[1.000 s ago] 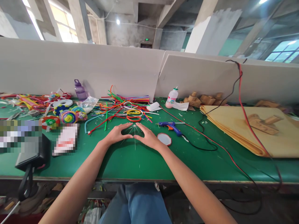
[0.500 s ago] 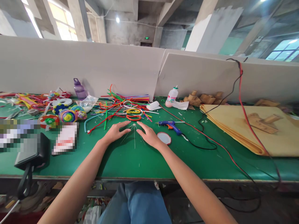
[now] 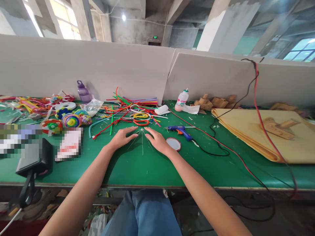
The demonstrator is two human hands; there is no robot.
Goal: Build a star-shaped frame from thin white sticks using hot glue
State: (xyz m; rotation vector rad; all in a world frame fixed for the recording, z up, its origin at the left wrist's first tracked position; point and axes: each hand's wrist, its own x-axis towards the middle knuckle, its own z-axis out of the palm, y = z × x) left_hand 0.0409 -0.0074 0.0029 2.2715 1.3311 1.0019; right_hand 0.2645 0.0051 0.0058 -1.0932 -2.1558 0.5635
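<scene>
Sitting between the two sets of fingertips, a small whitish hub with thin, pale, straight spokes (image 3: 142,129) fans out toward the person over the smooth green tabletop (image 3: 147,178). The bare left hand (image 3: 123,137) is on one side of it and the bare right hand (image 3: 157,140) on the other, with the hub in the narrow gap between them. On each hand the fingers are stretched out and unclenched, the thumb well apart from them; neither hand closes around anything. Whether any fingertip touches the spokes cannot be told. Just beyond the hub lies a bright orange oval loop (image 3: 141,123); near the right wrist lies a flat white disc with a red rim (image 3: 173,144), and beyond it a blue glue gun with an orange trigger (image 3: 180,130).
</scene>
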